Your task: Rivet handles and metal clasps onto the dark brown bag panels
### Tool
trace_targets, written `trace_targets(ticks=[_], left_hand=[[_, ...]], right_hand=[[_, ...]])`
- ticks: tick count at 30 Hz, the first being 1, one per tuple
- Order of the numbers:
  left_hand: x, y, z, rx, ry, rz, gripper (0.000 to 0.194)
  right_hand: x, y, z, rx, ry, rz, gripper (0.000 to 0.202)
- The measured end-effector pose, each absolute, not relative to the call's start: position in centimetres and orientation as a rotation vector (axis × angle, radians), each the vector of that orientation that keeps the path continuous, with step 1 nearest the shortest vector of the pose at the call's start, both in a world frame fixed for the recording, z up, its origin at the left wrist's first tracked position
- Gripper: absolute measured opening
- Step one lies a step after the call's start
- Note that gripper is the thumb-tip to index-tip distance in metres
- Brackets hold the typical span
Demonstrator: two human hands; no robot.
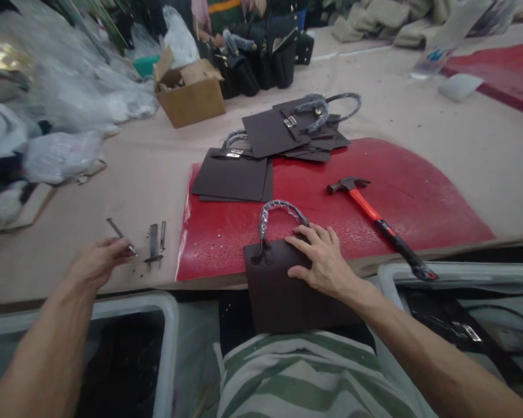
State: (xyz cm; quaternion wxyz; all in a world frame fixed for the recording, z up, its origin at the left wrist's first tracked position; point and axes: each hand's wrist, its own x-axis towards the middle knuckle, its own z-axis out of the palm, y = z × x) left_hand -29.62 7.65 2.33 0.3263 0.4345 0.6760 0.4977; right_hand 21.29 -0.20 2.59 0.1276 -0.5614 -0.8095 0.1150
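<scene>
My left hand point(100, 258) pinches a slim metal punch point(121, 237) over the table at the left. Beside it lie a dark metal tool point(153, 244) and a short metal rod point(163, 235). My right hand point(322, 255) rests with fingers spread on a dark brown handbag panel point(283, 290), whose lower part hangs over the table's front edge. The panel's handle point(283, 209), wrapped in clear plastic, arches onto the red mat point(226, 232). To the right, a claw hammer point(375, 217) with a red and black grip lies across the mat, its end past the edge.
Further dark panels with buckles lie at the mat's back point(230, 174). Behind stand a cardboard box point(192, 101) and black bags point(261, 64) near another person. Bins stand below the edge at left point(169, 325) and right point(387, 278). A plastic bottle point(433, 61) is far right.
</scene>
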Motion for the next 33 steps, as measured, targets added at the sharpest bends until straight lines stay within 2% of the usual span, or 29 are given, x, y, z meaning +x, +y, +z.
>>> trace_targets(ticks=[3, 6, 10, 15, 18, 24, 33], left_hand=[[-26.1, 5.6, 3.6, 0.91, 1.694, 1.302, 0.029], [-19.9, 3.7, 4.7, 0.955, 1.478, 1.462, 0.02], [-10.6, 2.1, 4.5, 0.953, 1.231, 1.555, 0.039], [-2.7, 0.5, 2.4, 1.053, 1.165, 1.521, 0.03], [-0.6, -0.4, 1.5, 1.286, 1.199, 1.412, 0.02], [1.1, -0.5, 1.5, 1.595, 1.202, 1.289, 0.013], [3.2, -1.3, 0.3, 1.595, 1.248, 1.319, 0.025]], right_hand=[[21.1, -0.4, 2.6, -1.644, -2.329, 0.342, 0.067], [20.8, -0.6, 2.5, -1.675, -2.294, 0.335, 0.072], [20.7, -0.8, 2.3, -1.705, -2.251, 0.355, 0.071], [20.7, -1.0, 2.1, -1.684, -2.221, 0.361, 0.067], [20.7, -1.2, 1.9, -1.682, -2.193, 0.343, 0.064], [20.6, -1.3, 1.7, -1.696, -2.203, 0.346, 0.066], [20.7, -1.2, 1.9, -1.674, -2.185, 0.348, 0.062]])
